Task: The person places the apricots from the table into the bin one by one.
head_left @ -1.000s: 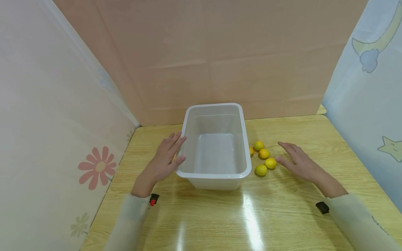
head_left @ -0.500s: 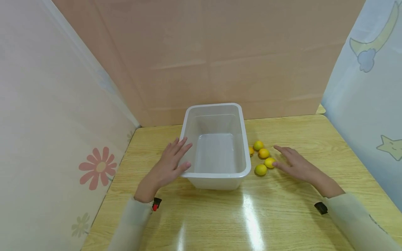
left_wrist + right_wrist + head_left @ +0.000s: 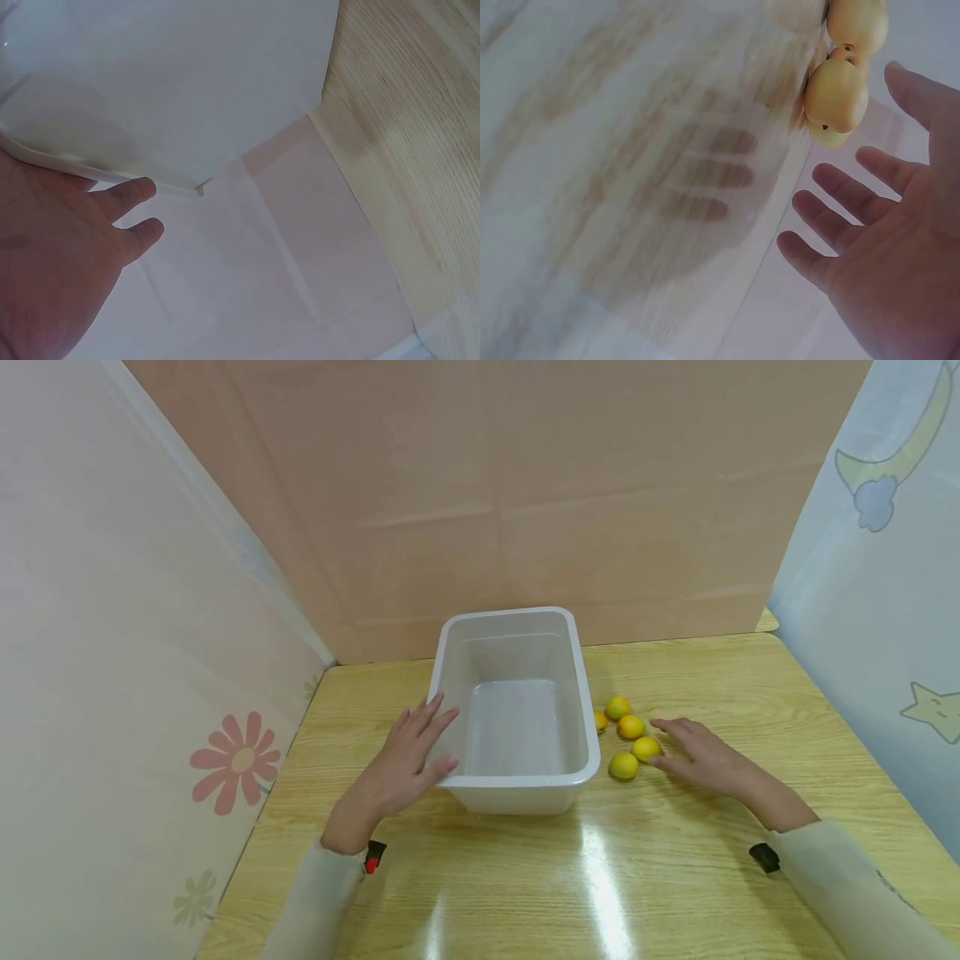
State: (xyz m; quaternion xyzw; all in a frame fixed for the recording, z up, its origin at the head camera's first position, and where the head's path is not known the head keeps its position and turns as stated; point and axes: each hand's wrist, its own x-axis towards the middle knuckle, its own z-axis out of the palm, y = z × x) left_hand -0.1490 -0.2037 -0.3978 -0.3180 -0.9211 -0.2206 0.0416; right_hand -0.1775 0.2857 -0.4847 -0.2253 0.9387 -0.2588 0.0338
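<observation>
A deep white plastic tub [image 3: 519,782] stands on the wooden table, nothing inside it. My left hand [image 3: 401,760] lies over its left rim with fingers spread; in the left wrist view the left hand [image 3: 67,232] shows its fingertips right at the rim. Several small yellow-green citrus fruits, one a yellow fruit [image 3: 646,748] nearest my right hand, lie just right of the tub. My right hand [image 3: 705,760] hovers beside them, thumb overlapping that fruit in the head view. In the right wrist view the right hand [image 3: 885,217] has loosely extended fingers, apart from the fruits [image 3: 837,96].
The light wooden table [image 3: 510,893] carries the tub near its back edge. A tan backdrop [image 3: 495,502] rises behind. A flower-printed wall cloth [image 3: 150,652] borders the left side, and a pale blue cloth [image 3: 885,610] with moon and star borders the right.
My right hand has shifted slightly left and down toward the nearest fruit. My left hand has moved a little right and toward me along the tub's rim. Tub and fruits stay put.
</observation>
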